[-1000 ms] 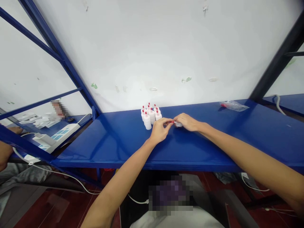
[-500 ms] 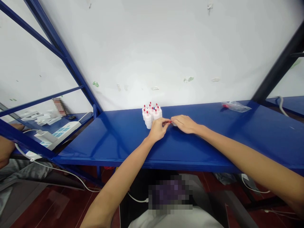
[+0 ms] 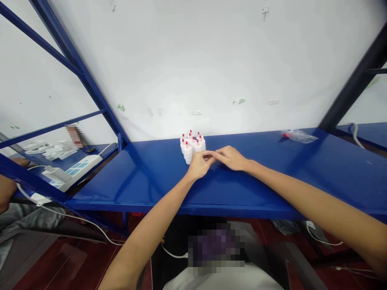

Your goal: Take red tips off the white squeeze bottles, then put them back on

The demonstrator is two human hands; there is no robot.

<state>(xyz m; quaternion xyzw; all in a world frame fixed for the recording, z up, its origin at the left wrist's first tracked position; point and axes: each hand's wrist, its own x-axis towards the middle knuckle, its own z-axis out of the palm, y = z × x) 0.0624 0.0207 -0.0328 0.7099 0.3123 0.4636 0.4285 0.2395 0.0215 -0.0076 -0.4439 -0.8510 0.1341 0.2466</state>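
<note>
My left hand (image 3: pixel 200 164) and my right hand (image 3: pixel 231 158) meet at the fingertips above the blue table (image 3: pixel 169 177). Both are closed in a pinch, the right thumb pressed against the left fingers. Whatever lies between them is hidden now; half a second ago a small red cap showed at the left fingertips, with something pale under the right hand. Just behind and left of my left hand stands a tight group of several white squeeze bottles (image 3: pixel 188 154) with red-capped pointed tips, all upright.
A clear plastic bag (image 3: pixel 302 136) with something red in it lies at the back right. Blue frame posts (image 3: pixel 90 86) rise at the left. Beyond them are a white power strip (image 3: pixel 79 168), small white boxes (image 3: pixel 60 150) and another person's arm (image 3: pixel 6 189). A wall (image 3: pixel 193 72) backs the table.
The right thumb and fingers have come over the left fingertips, and the red cap between them has gone out of sight. The bottles stand as before; the view has shifted slightly.
</note>
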